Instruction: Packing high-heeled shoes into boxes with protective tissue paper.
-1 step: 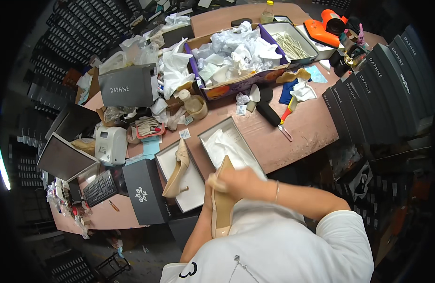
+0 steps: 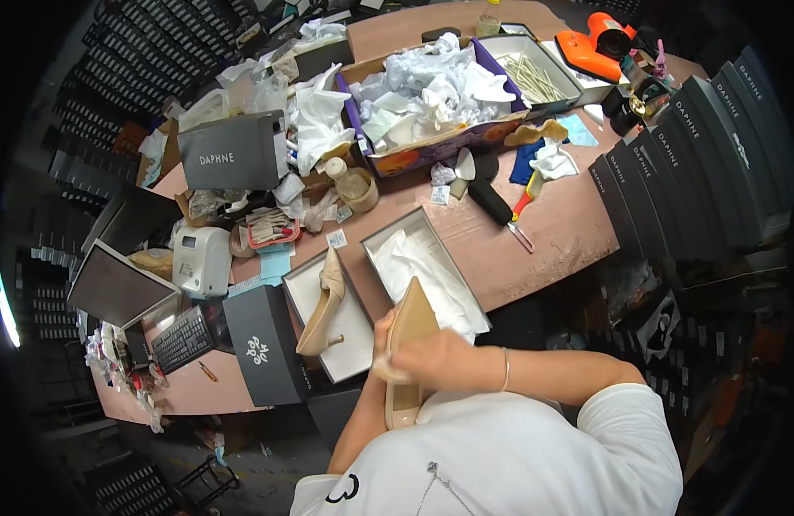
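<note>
A beige pointed high-heeled shoe [image 2: 418,311] is upright close to my body, toe away from me and heel end low. My left hand [image 2: 382,334] is wrapped round its left side, partly hidden by the shoe. Across the shoe's middle lies my closed right hand [image 2: 444,359], smeared by motion. A pale beige piece [image 2: 387,371] sticks out under its fingers; I cannot make out what it is. The matching shoe [image 2: 325,303] rests on its side in an open white-lined box [image 2: 354,348] to the left. Beside it, another open box holds white tissue paper [image 2: 423,275].
Farther back stands a purple carton [image 2: 431,155] heaped with crumpled paper. Stacked dark shoeboxes [image 2: 672,181] rise at the right. A knife with a red and yellow handle [image 2: 526,202] lies on the pink table [image 2: 560,258]. A keyboard [image 2: 182,342] and white label printer [image 2: 201,262] are left.
My right hand has slid down along the shoe toward my body, the beige piece moving with it. More of the shoe's toe end now shows. The left hand keeps its hold.
</note>
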